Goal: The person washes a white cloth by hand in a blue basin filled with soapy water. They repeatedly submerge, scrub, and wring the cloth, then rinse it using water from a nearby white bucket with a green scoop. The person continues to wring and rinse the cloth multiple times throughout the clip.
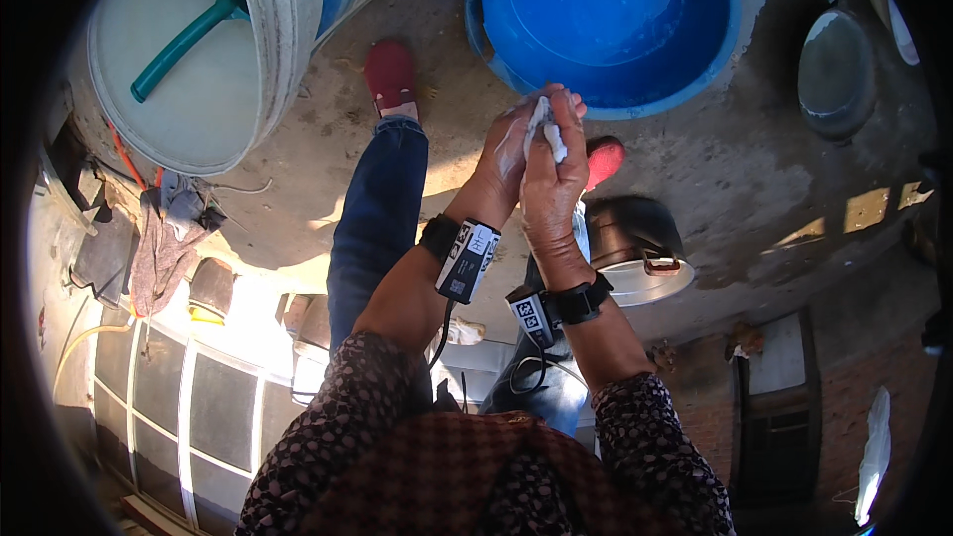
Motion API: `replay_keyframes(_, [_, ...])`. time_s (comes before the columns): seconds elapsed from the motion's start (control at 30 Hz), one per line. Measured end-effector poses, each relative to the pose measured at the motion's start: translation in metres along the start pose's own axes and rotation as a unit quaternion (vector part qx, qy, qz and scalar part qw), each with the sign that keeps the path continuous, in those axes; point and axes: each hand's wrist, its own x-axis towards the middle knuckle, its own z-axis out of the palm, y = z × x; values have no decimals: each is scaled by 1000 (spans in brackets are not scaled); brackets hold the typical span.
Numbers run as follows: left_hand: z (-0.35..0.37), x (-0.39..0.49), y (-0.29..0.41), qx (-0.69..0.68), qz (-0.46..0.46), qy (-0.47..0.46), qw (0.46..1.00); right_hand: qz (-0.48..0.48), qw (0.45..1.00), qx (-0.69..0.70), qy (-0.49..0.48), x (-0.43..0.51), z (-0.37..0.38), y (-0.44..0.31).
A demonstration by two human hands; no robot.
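Both my hands are close together in front of me, at the near rim of a blue plastic basin (595, 7). My left hand (508, 141) is wet and streaked with white lather. My right hand (555, 171) presses a small wet white piece (555, 143), soap or a foamy cloth, against the left palm; which of these it is I cannot tell. The basin holds water and stands on the ground beyond my fingertips. Each wrist bears a black strap with a small device.
A large white barrel (175, 59) with a green-handled dipper (179, 48) stands at the upper left. A metal pot (636, 238) is right of my legs, a dark oval pan (837, 74) farther right. Rags (167, 238) hang at the left. My red shoes (390, 74) rest on concrete.
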Motion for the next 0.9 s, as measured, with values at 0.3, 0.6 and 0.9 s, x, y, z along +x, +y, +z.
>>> replay_keyframes(0.3, [0,-5,2,-36,-73,-1,997,51,997,39,33,7,-2,23])
replay_keyframes(0.6, [-5,-1,-4,-27,-55,16,998,62,998,14,12,24,-7,20])
replay_keyframes(0.9, [15,33,-25,-98,-47,5,994,-193,951,-234,-63,47,-36,63])
